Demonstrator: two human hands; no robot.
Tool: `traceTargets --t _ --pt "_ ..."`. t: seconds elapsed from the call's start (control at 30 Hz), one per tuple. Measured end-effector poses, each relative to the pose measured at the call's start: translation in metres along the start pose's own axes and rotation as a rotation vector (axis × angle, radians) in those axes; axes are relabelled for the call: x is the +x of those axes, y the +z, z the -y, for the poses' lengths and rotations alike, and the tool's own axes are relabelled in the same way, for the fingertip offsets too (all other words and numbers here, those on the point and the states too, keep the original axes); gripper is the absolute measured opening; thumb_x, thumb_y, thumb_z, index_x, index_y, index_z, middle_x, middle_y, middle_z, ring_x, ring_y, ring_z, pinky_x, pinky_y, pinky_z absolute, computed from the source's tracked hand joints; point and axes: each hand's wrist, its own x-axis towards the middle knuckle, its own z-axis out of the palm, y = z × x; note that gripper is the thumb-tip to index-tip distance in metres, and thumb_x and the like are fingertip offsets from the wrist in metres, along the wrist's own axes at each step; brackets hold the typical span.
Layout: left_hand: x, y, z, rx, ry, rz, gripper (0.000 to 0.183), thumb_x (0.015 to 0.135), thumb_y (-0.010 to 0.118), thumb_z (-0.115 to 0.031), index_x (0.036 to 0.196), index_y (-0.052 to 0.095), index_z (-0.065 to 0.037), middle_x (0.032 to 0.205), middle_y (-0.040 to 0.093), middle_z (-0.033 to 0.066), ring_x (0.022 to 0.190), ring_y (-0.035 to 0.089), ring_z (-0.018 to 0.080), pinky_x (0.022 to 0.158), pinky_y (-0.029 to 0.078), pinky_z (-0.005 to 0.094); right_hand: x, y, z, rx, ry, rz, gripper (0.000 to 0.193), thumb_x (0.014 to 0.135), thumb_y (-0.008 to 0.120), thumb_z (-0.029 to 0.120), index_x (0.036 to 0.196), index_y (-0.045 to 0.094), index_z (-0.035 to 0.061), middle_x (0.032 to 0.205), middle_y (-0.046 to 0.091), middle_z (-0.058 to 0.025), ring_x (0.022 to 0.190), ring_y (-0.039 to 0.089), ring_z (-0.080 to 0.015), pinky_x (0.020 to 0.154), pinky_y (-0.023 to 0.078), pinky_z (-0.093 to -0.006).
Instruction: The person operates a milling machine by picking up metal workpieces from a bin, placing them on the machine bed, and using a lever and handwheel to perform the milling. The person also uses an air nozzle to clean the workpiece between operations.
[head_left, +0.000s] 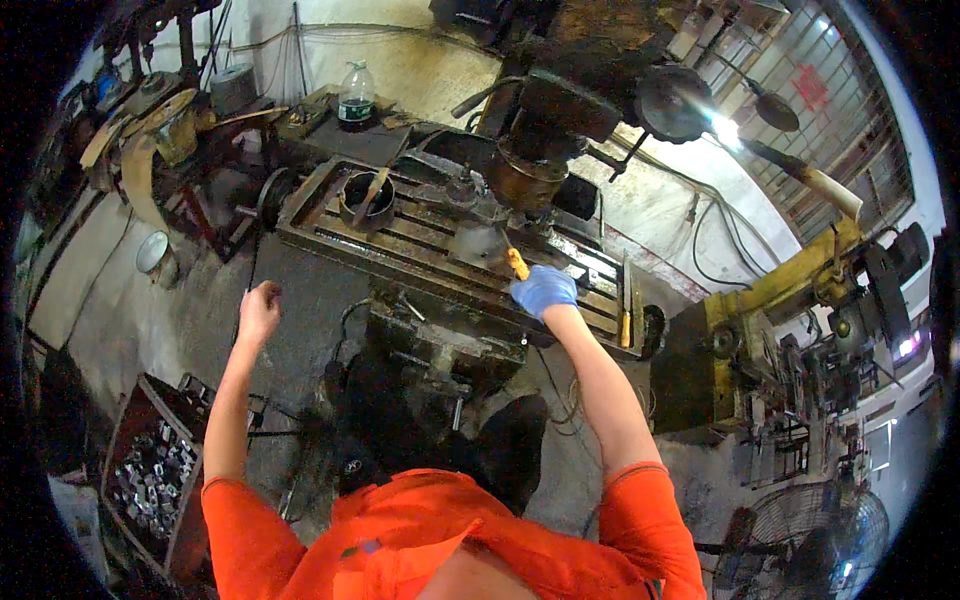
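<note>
My right hand [545, 291], in a blue glove, grips a tool with a yellow-orange handle [517, 264] over the slotted machine table [430, 262]. A thin dark shaft points from that handle toward the workholding parts under the machine's head [533, 165]; its tip is hard to make out. My left hand [260, 312] is bare and curled closed, held out to the left, apart from the table's near edge. Whatever its fingers may hold is hidden. On the table's left part stands a dark round pot [367, 203] with a flat stick leaning in it.
Another orange-handled tool [626, 328] lies at the table's right end. A handwheel [275, 197] juts from its left end. A bin of small metal pieces [155, 475] stands lower left. A clear bottle [356, 97] is behind; a fan [815, 530] stands lower right.
</note>
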Motion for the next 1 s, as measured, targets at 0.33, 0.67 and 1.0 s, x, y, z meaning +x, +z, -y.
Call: traceTargets --t 0.33,0.67,1.0 --pt "-0.046 0.076 -0.074 -0.201 0.329 0.56 0.023 0.069 0.054 -0.012 0.089 0.061 -0.002 0.081 0.062 0.0172 0.077 0.059 0.0341 0.067 0.047 0.0411 -0.145 0.018 0.034 0.261 -0.649 0.196 0.036 0.074 0.059 0.044 0.077 0.064 0.0084 0.067 0.06 -0.0172 0.065 0.058 -0.0346 0.059 0.045 -0.0394" --pt "-0.085 0.018 -0.046 -0.572 -0.17 0.317 0.022 0.079 0.052 -0.012 0.096 0.058 0.001 0.071 0.062 0.0095 0.058 0.061 0.0159 0.055 0.049 0.0305 -0.139 0.081 0.087 0.351 -0.772 0.378 0.035 0.075 0.06 0.042 0.073 0.063 0.0071 0.068 0.06 -0.0167 0.064 0.059 -0.0332 0.056 0.044 -0.0384" --pt "-0.194 -0.204 0.087 0.015 -0.535 -0.269 0.033 0.069 0.058 -0.008 0.101 0.06 -0.002 0.075 0.063 0.0127 0.071 0.063 0.0215 0.065 0.049 0.0313 -0.149 0.058 0.045 0.582 -0.661 0.331 0.026 0.072 0.068 0.025 0.073 0.059 0.0009 0.058 0.056 -0.0089 0.05 0.049 -0.0132 0.048 0.039 -0.0313"
